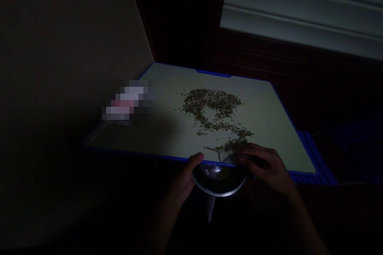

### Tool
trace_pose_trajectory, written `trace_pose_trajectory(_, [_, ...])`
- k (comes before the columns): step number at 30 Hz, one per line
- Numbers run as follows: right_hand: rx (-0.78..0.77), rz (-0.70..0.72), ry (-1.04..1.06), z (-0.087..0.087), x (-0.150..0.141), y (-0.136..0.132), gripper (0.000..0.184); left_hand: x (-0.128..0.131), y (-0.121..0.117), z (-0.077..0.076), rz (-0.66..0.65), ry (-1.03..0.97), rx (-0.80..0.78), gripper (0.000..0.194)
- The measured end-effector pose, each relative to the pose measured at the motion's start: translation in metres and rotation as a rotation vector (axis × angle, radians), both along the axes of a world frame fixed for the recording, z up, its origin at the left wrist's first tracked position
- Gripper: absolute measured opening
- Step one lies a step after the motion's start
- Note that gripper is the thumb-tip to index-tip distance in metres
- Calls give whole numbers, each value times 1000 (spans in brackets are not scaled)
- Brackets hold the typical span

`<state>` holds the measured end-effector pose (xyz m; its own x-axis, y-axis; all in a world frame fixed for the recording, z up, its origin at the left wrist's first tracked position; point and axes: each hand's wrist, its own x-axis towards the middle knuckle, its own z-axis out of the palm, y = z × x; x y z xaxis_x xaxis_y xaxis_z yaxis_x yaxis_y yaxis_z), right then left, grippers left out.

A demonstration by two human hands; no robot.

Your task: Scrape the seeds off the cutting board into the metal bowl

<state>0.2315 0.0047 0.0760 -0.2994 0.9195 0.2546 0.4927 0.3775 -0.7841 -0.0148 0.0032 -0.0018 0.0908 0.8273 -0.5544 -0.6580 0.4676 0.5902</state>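
My left hand (187, 181) grips the metal bowl (220, 194), its thumb over the edge of the blue-edged board (272, 121). My right hand (271, 165) is closed on a clear, thin-rimmed piece (228, 156), exact shape unclear. Small greenish seeds (209, 101) lie beyond my fingers; some sit in the bowl. Hold the bowl rim snug beneath the edge; keep the clear piece low, with short, slow strokes, to limit scatter.

One tabletop (161, 119), one metal bowl (220, 194), one clear rounded piece (229, 156), one pixelated item (127, 103), one left hand (187, 177) and one right hand (267, 165), so two hands altogether. The small dark grains (221, 103) are many, too tiny and crowded to count.
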Motion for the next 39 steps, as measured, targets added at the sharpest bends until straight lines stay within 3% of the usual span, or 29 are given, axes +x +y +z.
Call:
trace_pose_trajectory(9, [16,-231,25,-7,-2,3,20,2,-1,4,-5,-15,-12,46])
trace_pose_trajectory(22, [107,-157,-20,-12,-3,10,18,2,1,2,47,-38,-3,62])
trace_pose_trajectory(33, [83,-104,30,-9,0,9,19,2,0,3,66,1,-1,53])
trace_pose_trajectory(39, [79,-102,30,-8,0,9,19,3,1,6,52,-8,5,58])
